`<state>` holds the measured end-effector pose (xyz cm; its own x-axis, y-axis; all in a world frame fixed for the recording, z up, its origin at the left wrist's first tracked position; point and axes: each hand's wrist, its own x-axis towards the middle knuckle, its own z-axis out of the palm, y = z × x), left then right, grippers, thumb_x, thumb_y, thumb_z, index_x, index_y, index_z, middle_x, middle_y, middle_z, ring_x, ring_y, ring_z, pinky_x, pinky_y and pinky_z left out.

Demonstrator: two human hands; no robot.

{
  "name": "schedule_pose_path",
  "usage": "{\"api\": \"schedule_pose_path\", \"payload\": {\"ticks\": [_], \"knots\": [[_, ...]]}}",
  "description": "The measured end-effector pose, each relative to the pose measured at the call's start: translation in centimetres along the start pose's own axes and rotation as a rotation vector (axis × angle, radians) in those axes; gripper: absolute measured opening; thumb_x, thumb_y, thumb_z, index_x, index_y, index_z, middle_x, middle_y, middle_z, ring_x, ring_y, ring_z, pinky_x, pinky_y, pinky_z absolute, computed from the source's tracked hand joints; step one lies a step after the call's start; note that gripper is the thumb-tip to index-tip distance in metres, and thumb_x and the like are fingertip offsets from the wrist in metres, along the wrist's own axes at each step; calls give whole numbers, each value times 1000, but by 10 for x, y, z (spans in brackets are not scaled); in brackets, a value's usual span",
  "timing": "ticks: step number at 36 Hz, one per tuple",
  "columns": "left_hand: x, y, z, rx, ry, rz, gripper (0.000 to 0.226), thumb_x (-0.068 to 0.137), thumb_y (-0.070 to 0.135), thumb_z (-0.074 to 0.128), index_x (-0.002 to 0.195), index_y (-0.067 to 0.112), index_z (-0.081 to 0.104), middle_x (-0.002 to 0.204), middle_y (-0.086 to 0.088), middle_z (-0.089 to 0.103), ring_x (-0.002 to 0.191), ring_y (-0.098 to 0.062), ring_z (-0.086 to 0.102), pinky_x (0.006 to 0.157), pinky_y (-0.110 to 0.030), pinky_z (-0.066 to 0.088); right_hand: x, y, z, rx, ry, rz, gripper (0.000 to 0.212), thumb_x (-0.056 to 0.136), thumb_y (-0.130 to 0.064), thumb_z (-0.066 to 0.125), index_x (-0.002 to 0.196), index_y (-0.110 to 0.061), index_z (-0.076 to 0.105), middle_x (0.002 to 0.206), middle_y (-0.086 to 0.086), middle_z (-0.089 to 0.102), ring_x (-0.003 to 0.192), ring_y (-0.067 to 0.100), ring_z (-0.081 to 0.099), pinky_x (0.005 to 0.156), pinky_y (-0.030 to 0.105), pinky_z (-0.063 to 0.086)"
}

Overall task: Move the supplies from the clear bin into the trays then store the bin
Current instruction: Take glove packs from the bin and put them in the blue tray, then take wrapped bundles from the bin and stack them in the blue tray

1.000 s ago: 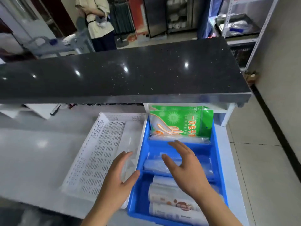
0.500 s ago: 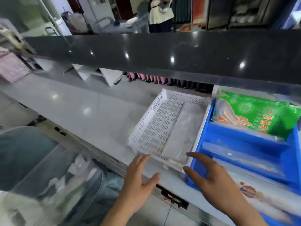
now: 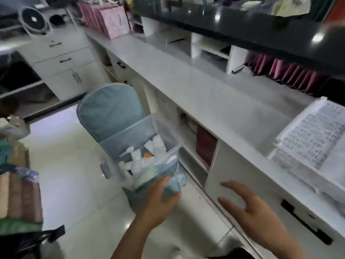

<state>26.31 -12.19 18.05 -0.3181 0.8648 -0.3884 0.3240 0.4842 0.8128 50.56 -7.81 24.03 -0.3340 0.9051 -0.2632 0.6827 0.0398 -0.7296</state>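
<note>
The clear bin stands on a blue-grey chair beside the counter. Inside it lie several white tubes and bottles and a pale round item. My left hand is at the bin's near corner, fingers over the rim and thumb below, closed on it. My right hand hovers open in front of the white cabinet, fingers spread, holding nothing. The white perforated tray sits on the counter at the right edge. The blue tray is out of view. The picture is blurred by motion.
The long white counter runs diagonally under a black upper ledge. Below it is an open cubby with a dark red item. Pink bags stand at the counter's far end. Stacked towels lie at the left.
My view has swung left and down from the trays to the chair and bin. Both hands left the trays; the left one now reaches the bin's near corner.
</note>
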Motion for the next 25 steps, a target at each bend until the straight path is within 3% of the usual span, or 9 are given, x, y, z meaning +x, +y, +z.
{"api": "schedule_pose_path", "payload": {"ticks": [2,3,5,6,7,11,15,22,25], "knots": [[-6,-23,-26,-104,56,-48,53,88,23,73,136,26,52,142,-3,48,121,-26,55,94,-38,51,13,-17,14,-34,-63,-10,44,84,-54,63,126,-44,55,129,-28,49,115,-6,45,97,19,37],[-8,-34,-37,-159,96,-48,48,87,18,74,130,26,56,137,-6,53,113,-25,61,89,-36,54,21,-24,21,-47,-85,-11,45,83,-56,62,126,-45,55,129,-29,49,113,-6,47,95,18,38],[-9,-57,-55,-201,175,-56,43,86,16,75,121,33,56,126,5,54,101,2,59,83,-11,48,39,-36,35,-73,-131,-13,47,82,-58,62,127,-45,55,132,-25,51,112,1,54,96,23,41],[-9,-69,-62,-192,213,-75,45,86,20,75,122,35,54,122,10,50,98,9,53,81,-2,40,50,-41,42,-89,-163,-17,48,82,-57,62,128,-44,55,133,-22,53,111,4,56,97,25,42],[-9,-80,-67,-180,241,-106,49,86,24,75,128,34,52,122,11,47,99,7,50,83,-1,35,61,-46,50,-108,-195,-21,48,83,-56,62,128,-42,55,134,-19,54,110,6,57,96,26,43],[-14,-121,-83,-187,300,-263,54,84,35,75,133,32,51,130,6,49,124,-13,48,103,-25,35,104,-71,78,-185,-280,-47,44,84,-54,65,126,-43,57,128,-18,57,103,8,61,87,24,43],[-14,-146,-102,-224,321,-401,61,86,36,74,140,31,46,142,2,44,132,-14,41,111,-28,30,154,-100,116,-231,-363,-95,43,85,-49,67,126,-39,59,131,-14,57,108,2,53,91,21,38],[43,-164,-144,-238,374,-546,60,87,35,73,140,30,47,149,-1,41,137,-18,39,114,-33,30,258,-129,200,-278,-580,-106,48,88,-45,65,132,-29,57,137,-3,57,113,13,56,98,27,42],[85,-162,-164,-250,362,-604,59,87,37,72,140,34,46,151,0,40,138,-18,38,113,-34,31,306,-135,225,-280,-667,-100,45,89,-42,65,130,-24,59,133,-1,60,122,17,56,90,22,40]]}}
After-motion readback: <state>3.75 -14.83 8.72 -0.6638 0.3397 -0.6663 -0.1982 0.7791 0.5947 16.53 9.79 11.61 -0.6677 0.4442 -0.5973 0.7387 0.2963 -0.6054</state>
